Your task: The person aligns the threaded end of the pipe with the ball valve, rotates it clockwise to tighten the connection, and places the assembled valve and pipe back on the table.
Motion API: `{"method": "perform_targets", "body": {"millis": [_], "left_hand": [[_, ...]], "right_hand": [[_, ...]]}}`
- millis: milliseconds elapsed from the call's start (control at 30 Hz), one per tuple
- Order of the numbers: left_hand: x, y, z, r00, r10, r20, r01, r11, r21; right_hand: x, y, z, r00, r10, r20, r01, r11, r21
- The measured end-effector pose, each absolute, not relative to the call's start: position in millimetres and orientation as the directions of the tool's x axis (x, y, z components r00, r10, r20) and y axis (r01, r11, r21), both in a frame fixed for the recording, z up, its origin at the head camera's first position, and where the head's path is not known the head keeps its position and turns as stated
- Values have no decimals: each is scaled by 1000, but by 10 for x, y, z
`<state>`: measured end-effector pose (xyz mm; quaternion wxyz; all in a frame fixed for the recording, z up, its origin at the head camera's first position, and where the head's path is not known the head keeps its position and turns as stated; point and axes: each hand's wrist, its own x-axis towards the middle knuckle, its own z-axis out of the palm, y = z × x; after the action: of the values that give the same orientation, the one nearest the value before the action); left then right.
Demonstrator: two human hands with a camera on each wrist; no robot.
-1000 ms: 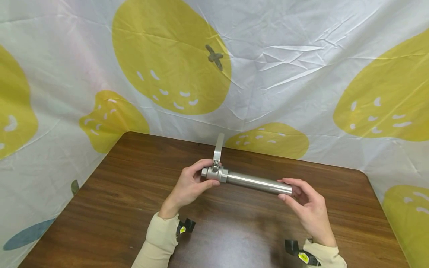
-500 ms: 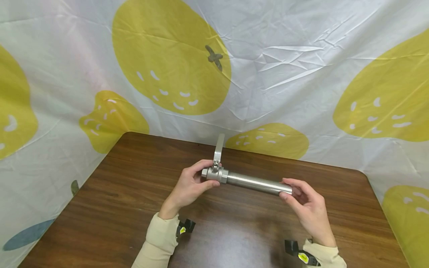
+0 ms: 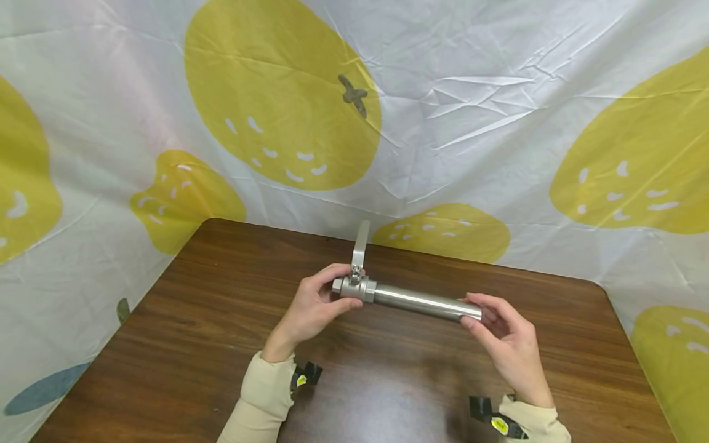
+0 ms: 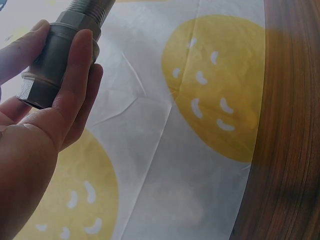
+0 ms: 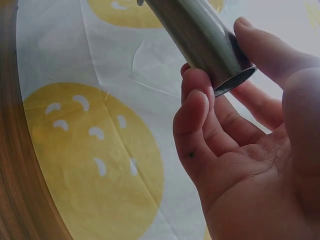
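Note:
In the head view a steel ball valve point(image 3: 354, 287) and a metal pipe point(image 3: 421, 301) are held in line above the table, sloping slightly down to the right. My left hand point(image 3: 310, 307) grips the valve body, thumb on the near side and fingers behind. The valve's flat lever point(image 3: 361, 246) points away, across the pipe's line. Screw threads point(image 4: 90, 7) show past the valve's hex end in the left wrist view. My right hand point(image 3: 512, 344) holds the pipe's free end between thumb and fingertips. That end's open rim point(image 5: 236, 82) faces my palm in the right wrist view.
The brown wooden table point(image 3: 221, 295) has rounded far corners. A white cloth point(image 3: 471, 123) printed with yellow fruit hangs behind it and at both sides. Black wrist cameras point(image 3: 307, 373) sit at both cuffs.
My right fingertips have shifted very slightly toward the pipe's free end. The left hand, valve and lever look unmoved.

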<state>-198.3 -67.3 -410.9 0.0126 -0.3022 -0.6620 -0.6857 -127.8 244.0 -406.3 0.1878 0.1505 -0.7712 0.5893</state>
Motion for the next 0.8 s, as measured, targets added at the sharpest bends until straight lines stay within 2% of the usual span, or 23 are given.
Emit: {"method": "perform_targets", "body": {"millis": [200,400,567,800], "left_hand": [[-1985,-677,-4114,-814,384,437,422,-127,898],[-1987,-685,-4122,-814,381,440,425,-127,896],[-1992,-688,-4132,-812,382,441,425,-130,896],[-1992,-689,-4128,-814,381,438,419,-136,898]], "right_hand": [[-1269,2441,-4053,-902,-24,432,-426,229,-875],[-1300,2440,-4090,-829,-98,551,-557,51,-829],[-1332,2453,-4097,-768,-120,629,-633,-13,-774],[-1338,2465,-4115,-770,-115,628,-631,-11,-776]]}}
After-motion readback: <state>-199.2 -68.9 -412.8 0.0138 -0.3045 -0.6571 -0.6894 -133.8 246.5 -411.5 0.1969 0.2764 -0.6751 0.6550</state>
